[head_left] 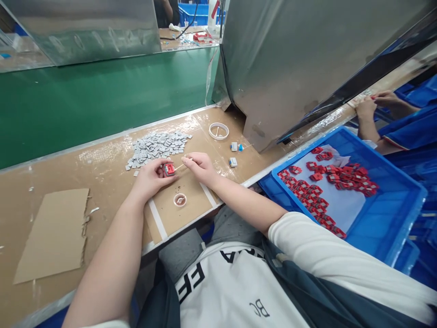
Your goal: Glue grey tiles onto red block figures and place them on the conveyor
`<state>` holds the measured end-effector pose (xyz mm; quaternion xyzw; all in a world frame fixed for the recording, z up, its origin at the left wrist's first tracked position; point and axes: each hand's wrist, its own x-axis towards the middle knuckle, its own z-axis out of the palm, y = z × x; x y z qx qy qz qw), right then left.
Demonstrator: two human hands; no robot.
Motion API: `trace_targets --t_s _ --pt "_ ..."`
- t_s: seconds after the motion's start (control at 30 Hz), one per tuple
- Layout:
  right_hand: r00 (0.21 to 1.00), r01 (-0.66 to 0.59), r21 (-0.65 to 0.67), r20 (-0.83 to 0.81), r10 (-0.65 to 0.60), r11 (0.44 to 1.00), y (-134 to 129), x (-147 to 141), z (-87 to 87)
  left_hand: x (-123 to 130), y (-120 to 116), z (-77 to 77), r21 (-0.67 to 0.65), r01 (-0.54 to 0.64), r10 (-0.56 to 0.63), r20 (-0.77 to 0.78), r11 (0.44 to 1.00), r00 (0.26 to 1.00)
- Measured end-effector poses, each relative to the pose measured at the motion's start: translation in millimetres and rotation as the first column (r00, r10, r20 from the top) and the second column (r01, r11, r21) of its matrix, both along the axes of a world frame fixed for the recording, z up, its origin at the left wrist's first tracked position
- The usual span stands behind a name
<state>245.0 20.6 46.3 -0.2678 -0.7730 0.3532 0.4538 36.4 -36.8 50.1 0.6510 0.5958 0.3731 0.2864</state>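
A small red block-like part (169, 169) with a grey edge is held between the fingers and thumb of my left hand (150, 178). My right hand (200, 167) pinches a thin pale stick (180, 167), whose tip points at the red part. Just below the hands, a small round cup (180, 199) holds reddish-brown liquid. Behind my left hand lies a loose pile of small grey pieces (159, 146). Two small grey-and-white parts (233, 162) sit to the right of my right hand.
A white ring (218, 131) lies farther back. At left is a torn cardboard sheet (53, 234). The blue bin (378, 237) at right contains red parts (351, 176). A green wall (102, 100) and metal panel (290, 59) bound the table. Another person's hands (368, 104) show at far right.
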Motion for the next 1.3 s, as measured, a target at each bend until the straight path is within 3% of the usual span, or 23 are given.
trace_targets --t_s 0.2,0.43,0.7,0.8,0.97,1.17,1.23,1.3 --pt "0.998 0.011 0.005 0.055 -0.012 1.000 4 -8 -5.9 -2 2 -2.1 0.010 0.024 -0.023 -0.113 1.000 0.993" --pt "0.987 0.001 0.010 0.160 -0.003 1.000 7 -11 -11.8 0 2 -0.4 0.031 0.062 -0.058 -0.121 0.998 0.991" --pt "0.939 0.047 0.129 0.333 -0.088 0.990 2 -8 -5.1 2 1 0.2 0.058 0.078 -0.069 -0.144 0.995 0.987" --pt "0.925 0.009 0.135 0.375 -0.060 0.991 2 -8 -4.4 3 0 1.1 0.059 0.074 -0.064 -0.164 0.996 0.984" --pt "0.940 -0.043 0.094 0.342 0.008 0.995 2 -8 -4.1 3 1 0.5 0.078 0.069 -0.053 -0.184 0.995 0.982" --pt "0.952 0.006 0.116 0.302 -0.041 0.993 2 -6 -3.8 3 1 0.2 0.050 0.045 -0.038 -0.141 0.998 0.989" --pt "0.949 -0.084 0.130 0.311 0.040 0.988 0 -2 -4.4 3 1 0.7 0.003 0.025 -0.025 -0.085 1.000 0.996" --pt "0.899 -0.315 0.140 0.361 0.248 0.939 -1 1 -4.2 2 1 1.3 -0.030 0.008 -0.009 -0.036 1.000 0.999"
